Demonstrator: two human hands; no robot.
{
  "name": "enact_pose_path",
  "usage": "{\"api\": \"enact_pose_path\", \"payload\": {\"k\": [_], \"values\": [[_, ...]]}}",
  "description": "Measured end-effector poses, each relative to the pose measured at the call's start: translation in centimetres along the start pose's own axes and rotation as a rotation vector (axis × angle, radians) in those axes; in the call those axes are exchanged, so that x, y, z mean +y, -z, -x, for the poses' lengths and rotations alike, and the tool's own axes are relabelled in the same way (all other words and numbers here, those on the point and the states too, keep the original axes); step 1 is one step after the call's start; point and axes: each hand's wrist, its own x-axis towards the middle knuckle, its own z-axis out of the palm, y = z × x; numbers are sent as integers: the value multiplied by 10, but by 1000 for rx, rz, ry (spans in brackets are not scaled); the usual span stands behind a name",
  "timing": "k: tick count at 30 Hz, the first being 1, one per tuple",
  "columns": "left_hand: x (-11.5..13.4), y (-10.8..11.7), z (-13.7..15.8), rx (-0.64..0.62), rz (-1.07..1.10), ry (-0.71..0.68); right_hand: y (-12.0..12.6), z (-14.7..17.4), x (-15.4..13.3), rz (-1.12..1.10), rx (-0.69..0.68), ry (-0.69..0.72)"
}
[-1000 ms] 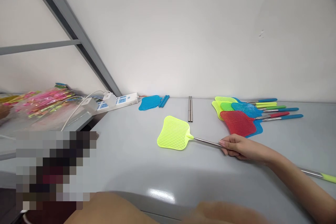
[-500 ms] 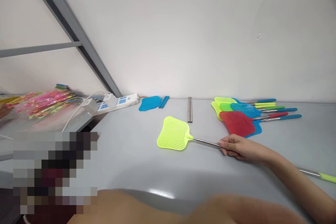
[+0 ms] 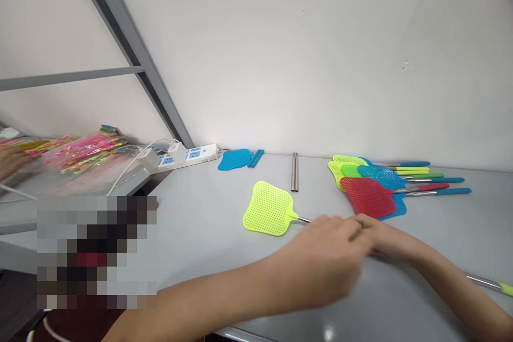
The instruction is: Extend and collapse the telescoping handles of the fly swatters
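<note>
A yellow-green fly swatter (image 3: 268, 209) lies across the grey table, its mesh head to the left. Its metal rod runs under both hands and the right forearm, and a tube with a yellow-green grip (image 3: 505, 289) in line with it shows at the far right. My right hand (image 3: 379, 232) is closed around the rod, partly covered by the other hand. My left hand (image 3: 331, 259) is over the rod right beside it, blurred, its fingers mostly hidden behind its back.
Several fly swatters, a red one (image 3: 366, 196) on top, lie by the wall. Two metal tubes (image 3: 295, 173), blue swatter heads (image 3: 234, 159) and blue grips (image 3: 255, 158) lie further left. A power strip (image 3: 196, 155) sits at the table's edge. Another person's hand (image 3: 12, 160) is beside bagged colourful items (image 3: 86, 149).
My left arm has swung up from the bottom edge, bringing the left hand onto the rod beside my right hand. The view has shifted slightly, and another person's hand has appeared at far left.
</note>
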Motion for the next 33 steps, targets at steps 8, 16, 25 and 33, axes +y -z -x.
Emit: {"api": "enact_pose_path", "payload": {"k": [8,16,25,33], "values": [[-42,-14,20,-58,-124,187,-2,-4,-2,-18,-120,52],[-51,-15,20,-68,-166,174,-4,-2,-6,23,-102,60],[-59,-13,22,-41,-113,218,5,4,-7,88,-77,42],[-81,-3,28,13,-126,404,33,12,-2,104,-14,41]]}}
